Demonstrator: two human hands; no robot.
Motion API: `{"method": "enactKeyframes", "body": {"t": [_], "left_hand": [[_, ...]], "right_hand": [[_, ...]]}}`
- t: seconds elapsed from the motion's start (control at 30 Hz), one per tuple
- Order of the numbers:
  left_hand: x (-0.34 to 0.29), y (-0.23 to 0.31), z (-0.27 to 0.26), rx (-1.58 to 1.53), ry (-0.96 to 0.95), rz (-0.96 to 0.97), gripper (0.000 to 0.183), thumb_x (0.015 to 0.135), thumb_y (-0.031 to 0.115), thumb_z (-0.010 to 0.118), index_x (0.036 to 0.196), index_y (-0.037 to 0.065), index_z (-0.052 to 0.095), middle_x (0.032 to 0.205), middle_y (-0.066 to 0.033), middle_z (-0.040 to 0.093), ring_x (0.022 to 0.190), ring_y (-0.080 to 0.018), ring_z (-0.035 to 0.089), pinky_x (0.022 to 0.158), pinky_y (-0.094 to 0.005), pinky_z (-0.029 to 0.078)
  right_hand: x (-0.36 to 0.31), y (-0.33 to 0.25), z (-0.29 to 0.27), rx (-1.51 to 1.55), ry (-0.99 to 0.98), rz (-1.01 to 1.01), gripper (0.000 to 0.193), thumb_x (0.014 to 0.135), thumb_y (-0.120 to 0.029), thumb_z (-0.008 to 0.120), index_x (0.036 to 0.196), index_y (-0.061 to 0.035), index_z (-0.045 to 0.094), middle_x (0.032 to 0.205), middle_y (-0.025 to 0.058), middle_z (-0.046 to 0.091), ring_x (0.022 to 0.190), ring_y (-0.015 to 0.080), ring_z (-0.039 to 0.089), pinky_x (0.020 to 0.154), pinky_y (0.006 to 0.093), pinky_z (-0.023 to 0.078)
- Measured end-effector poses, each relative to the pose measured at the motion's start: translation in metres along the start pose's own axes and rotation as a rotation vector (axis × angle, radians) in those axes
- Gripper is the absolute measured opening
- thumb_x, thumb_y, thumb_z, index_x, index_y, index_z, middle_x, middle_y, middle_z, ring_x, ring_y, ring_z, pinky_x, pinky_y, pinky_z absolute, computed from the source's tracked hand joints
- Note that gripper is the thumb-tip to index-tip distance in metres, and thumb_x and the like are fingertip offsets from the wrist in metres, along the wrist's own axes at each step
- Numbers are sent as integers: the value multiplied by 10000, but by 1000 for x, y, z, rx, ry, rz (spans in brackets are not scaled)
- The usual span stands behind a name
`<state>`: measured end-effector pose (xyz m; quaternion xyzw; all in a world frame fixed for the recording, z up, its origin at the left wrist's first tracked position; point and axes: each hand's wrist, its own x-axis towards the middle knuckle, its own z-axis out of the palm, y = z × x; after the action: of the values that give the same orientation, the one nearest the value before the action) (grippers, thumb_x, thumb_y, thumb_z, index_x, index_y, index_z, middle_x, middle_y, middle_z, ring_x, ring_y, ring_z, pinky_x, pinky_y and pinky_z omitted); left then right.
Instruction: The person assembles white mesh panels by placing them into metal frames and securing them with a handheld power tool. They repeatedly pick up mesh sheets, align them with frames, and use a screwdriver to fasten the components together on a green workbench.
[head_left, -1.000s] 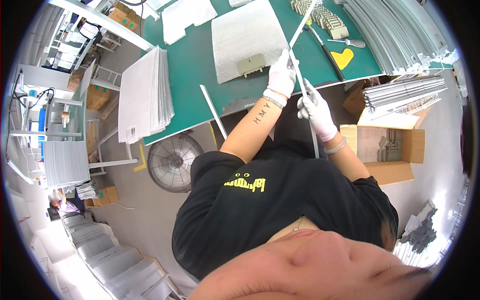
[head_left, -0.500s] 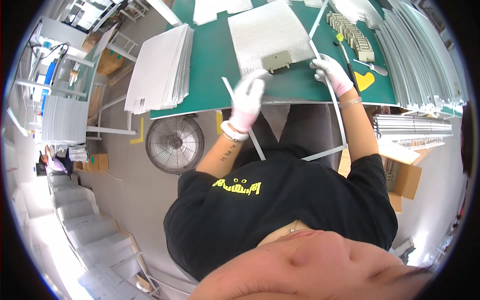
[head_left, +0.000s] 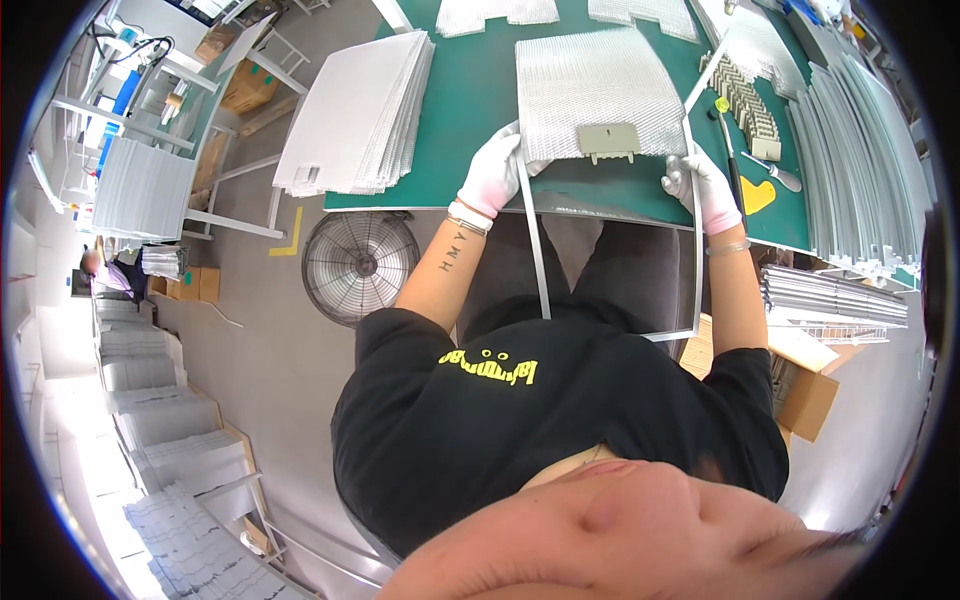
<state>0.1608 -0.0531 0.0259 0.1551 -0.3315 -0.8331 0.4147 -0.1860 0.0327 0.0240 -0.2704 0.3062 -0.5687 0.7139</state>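
A silver mesh panel (head_left: 600,85) is tilted up over the green table, with a beige plastic clip piece (head_left: 608,141) at its near edge. A thin white frame (head_left: 533,235) runs along the panel's sides and hangs down in front of my body. My left hand (head_left: 490,175), in a white glove, closes round the left frame strip at the panel's near left corner; some fingers are hidden behind the panel. At the near right corner, my gloved right hand (head_left: 706,190) pinches the right frame strip, its fingers curled.
A stack of white panels (head_left: 350,115) lies left on the green table (head_left: 460,100). To the right are a row of beige clip pieces (head_left: 745,110), a black-handled tool (head_left: 733,160), a screwdriver (head_left: 783,178), a yellow piece (head_left: 758,196) and stacked grey strips (head_left: 865,165). A fan (head_left: 361,268) stands below.
My left hand has come to the panel's near left corner and closed on the left strip there. The panel's near edge is raised, and the frame strips now line up with its sides.
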Motion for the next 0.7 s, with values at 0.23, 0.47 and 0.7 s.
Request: {"method": "enactKeyframes", "body": {"t": [0.23, 0.47, 0.7], "left_hand": [[-4, 8, 29, 351, -97, 135, 578, 956, 100, 574, 1466, -39, 340, 1362, -133, 557, 1171, -214, 617, 989, -374, 523], [-25, 13, 76, 683, 59, 435, 670, 954, 28, 555, 1525, -53, 213, 1349, -111, 537, 1149, -137, 560, 982, -285, 467], [-62, 22, 87, 885, 162, 664, 747, 942, -51, 520, 1560, -39, 100, 1096, -39, 572, 776, -44, 401, 747, -176, 402]], "right_hand": [[-23, -9, 4, -234, 114, -88, 478, 868, -70, 520, 1336, 8, 465, 1054, 106, 604, 832, 146, 608, 862, 374, 565], [-41, -25, 39, -477, 284, -236, 333, 1002, -291, 575, 1174, -7, 553, 1028, 103, 621, 898, 174, 641, 850, 358, 573], [-67, -24, 81, -486, 157, -358, 251, 1001, -253, 576, 1052, -7, 593, 825, 89, 664, 770, 162, 662, 797, 328, 550]]}}
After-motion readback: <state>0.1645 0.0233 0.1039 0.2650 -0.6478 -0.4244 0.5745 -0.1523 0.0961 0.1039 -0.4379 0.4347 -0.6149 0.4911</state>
